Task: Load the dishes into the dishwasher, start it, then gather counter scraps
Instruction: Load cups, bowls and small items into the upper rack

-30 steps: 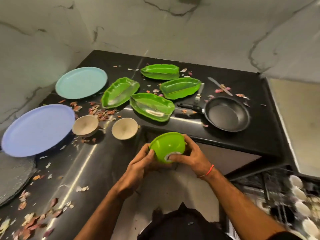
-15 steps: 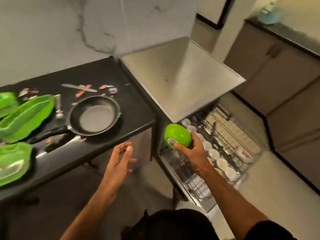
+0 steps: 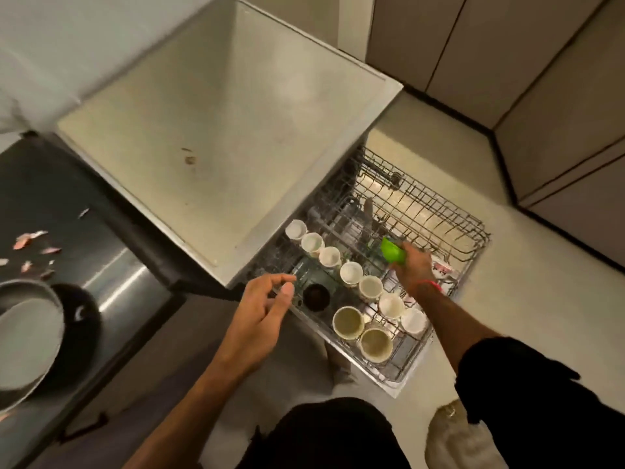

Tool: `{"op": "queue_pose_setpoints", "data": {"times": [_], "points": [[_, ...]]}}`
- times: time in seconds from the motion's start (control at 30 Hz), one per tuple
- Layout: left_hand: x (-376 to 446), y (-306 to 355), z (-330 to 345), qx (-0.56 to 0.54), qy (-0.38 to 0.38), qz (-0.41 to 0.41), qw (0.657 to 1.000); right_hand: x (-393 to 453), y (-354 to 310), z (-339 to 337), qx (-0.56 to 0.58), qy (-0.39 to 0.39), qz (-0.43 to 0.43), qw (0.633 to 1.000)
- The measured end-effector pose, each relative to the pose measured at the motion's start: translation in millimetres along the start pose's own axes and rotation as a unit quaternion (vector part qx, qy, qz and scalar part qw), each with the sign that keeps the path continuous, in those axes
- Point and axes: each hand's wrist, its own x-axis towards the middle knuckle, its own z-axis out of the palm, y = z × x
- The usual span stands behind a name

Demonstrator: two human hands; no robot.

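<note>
A green bowl (image 3: 393, 252), gripped by the right hand (image 3: 414, 267), fingers clamped round it, hangs over the pulled-out dishwasher rack (image 3: 449, 228) beside a row of pale cups (image 3: 351, 273). The left hand (image 3: 260, 313) hovers with fingers loosely apart. A dark desk (image 3: 67, 204) carries a frying pan (image 3: 30, 336) and pink scraps (image 3: 28, 239); pale floor (image 3: 527, 289), grey cabinets (image 3: 558, 96). No writing is legible.

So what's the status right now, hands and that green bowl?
Right hand grips green bowl over the pulled-out rack. Left hand free, fingers loose, near rack's front corner. Row of cups beside the drop spot.
</note>
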Motion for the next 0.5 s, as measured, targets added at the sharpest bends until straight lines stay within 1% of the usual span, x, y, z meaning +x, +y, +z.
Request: {"op": "queue_pose_setpoints", "data": {"times": [0.13, 0.3, 0.37, 0.5], "points": [[16.0, 0.6, 8.1, 0.020, -0.015, -0.047, 0.999, 45.8, 11.6, 5.6, -0.036, -0.003, 0.023, 0.999], [21.2, -5.9, 8.9, 0.029, -0.004, -0.101, 0.994, 79.4, 19.4, 14.3, -0.134, -0.037, 0.028, 0.990], [21.6, -6.6, 8.4, 0.032, -0.001, -0.107, 0.994, 82.5, 18.6, 17.6, -0.121, -0.050, 0.057, 0.990], [22.9, -5.2, 5.9, 0.028, 0.006, -0.114, 0.993, 86.2, 16.6, 19.5, -0.046, -0.054, 0.104, 0.992]]}}
